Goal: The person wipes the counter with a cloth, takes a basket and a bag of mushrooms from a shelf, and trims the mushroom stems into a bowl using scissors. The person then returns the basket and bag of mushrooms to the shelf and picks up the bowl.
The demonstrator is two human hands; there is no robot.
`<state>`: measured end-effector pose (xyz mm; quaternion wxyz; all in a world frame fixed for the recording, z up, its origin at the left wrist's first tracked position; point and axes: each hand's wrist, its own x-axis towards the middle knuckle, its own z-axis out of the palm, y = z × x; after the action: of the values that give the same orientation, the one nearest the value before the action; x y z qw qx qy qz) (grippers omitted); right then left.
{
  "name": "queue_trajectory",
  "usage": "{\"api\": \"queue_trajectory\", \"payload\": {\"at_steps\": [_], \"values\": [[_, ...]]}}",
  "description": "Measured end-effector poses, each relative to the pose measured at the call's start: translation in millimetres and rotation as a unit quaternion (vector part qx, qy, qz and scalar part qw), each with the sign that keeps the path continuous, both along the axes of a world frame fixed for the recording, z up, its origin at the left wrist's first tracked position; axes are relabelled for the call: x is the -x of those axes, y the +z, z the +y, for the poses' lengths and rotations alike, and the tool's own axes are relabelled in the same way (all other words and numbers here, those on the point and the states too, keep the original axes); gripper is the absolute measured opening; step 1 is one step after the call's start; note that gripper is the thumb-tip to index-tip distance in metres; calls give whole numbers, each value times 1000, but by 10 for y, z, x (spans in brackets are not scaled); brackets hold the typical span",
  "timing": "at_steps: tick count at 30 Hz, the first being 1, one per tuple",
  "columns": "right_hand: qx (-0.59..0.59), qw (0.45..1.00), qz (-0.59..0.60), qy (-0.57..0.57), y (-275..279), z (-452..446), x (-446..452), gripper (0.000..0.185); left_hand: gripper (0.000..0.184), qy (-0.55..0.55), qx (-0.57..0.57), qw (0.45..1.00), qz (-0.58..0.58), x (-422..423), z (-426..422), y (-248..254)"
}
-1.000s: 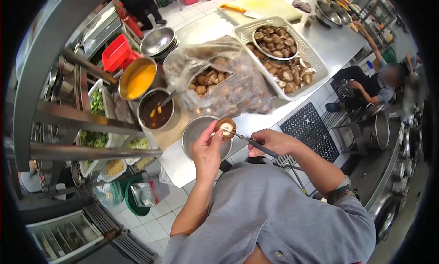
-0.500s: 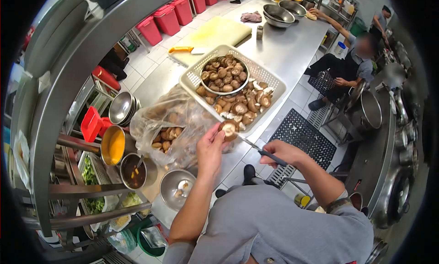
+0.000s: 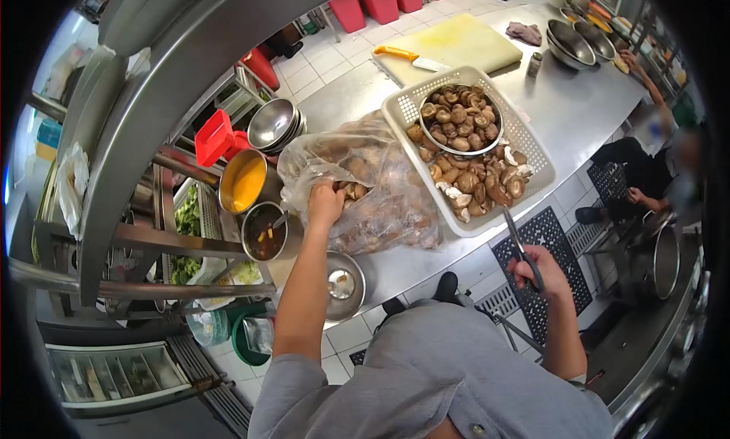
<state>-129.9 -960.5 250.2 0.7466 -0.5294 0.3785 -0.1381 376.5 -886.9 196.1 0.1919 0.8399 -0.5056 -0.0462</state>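
Observation:
My left hand (image 3: pixel 325 203) reaches into the mouth of a clear plastic bag (image 3: pixel 395 192) full of brown mushrooms; its fingertips are hidden among them. In my right hand (image 3: pixel 541 270) is a pair of dark-handled scissors (image 3: pixel 515 232), the blades pointing at the near right corner of a white perforated basket (image 3: pixel 544 154). Loose mushrooms (image 3: pixel 477 184) fill the basket's near part, and a metal bowl of mushrooms (image 3: pixel 461 119) sits at its far part. A steel bowl (image 3: pixel 344 285) holding pale pieces stands at the table's near edge, beside my left forearm.
Pots of orange liquid (image 3: pixel 245 184) and dark sauce (image 3: pixel 264 232) stand left of the bag. A knife (image 3: pixel 411 58) lies on a cutting board (image 3: pixel 456 45) behind the basket. Metal bowls (image 3: pixel 572 43) stand at the far right. A co-worker (image 3: pixel 661 161) sits to the right; steel rails (image 3: pixel 137 288) run at left.
My left hand has left the mushroom it held by the scissors and moved into the bag. My right hand has moved right with the scissors. The view has shifted.

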Motion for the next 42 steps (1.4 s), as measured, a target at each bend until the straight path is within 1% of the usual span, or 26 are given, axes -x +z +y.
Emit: {"api": "queue_trajectory", "payload": {"at_steps": [2,4,5,6,7,8,9,10,12,13,15,17,18,19,22,24,27,29,32,35,38,42], "values": [[-19,1000,-17,14,39,-32,-132,49,27,55,-13,997,51,20,-16,110],[-27,999,-20,41,105,-40,-231,46,27,63,81,989,102,109,219,288],[-22,998,4,53,186,-27,-307,44,28,70,127,981,128,179,368,411],[38,997,20,68,177,3,-414,43,27,93,158,951,249,245,500,512],[96,991,36,85,159,60,-515,42,26,118,186,904,367,332,647,598],[149,982,54,104,155,155,-611,41,25,144,212,839,480,429,812,678],[208,953,141,166,301,227,-796,40,24,154,174,828,511,469,977,788],[231,945,135,189,289,323,-960,45,24,168,174,829,505,543,1126,855],[321,908,144,225,497,534,-1384,51,24,188,179,833,488,656,1399,942],[338,900,137,237,507,653,-1532,52,30,186,184,826,499,690,1544,936],[379,882,125,252,469,821,-1788,54,35,194,183,808,525,761,1805,874],[415,874,103,232,427,958,-1968,53,41,215,169,793,545,834,1998,786],[428,870,94,226,387,1043,-2025,53,40,213,171,778,565,884,2060,750],[445,866,89,211,320,1110,-2092,58,38,214,173,763,585,950,2117,735],[486,842,88,215,260,1241,-2224,56,37,223,191,728,620,1031,2222,660],[484,835,108,238,258,1309,-2281,53,37,231,213,702,639,1059,2261,667],[492,823,137,249,225,1431,-2312,52,36,232,215,690,651,1055,2350,650],[507,811,150,249,212,1496,-2342,52,37,232,213,685,657,1021,2392,624],[523,809,138,229,124,1597,-2343,51,38,222,203,700,647,992,2448,581],[542,794,156,229,104,1704,-2350,52,39,215,191,719,632,1004,2470,535],[554,785,165,222,90,1775,-2364,52,38,208,204,735,613,1042,2470,423],[517,804,183,230,28,1831,-2381,53,35,215,195,738,609,1042,2463,450]]}}
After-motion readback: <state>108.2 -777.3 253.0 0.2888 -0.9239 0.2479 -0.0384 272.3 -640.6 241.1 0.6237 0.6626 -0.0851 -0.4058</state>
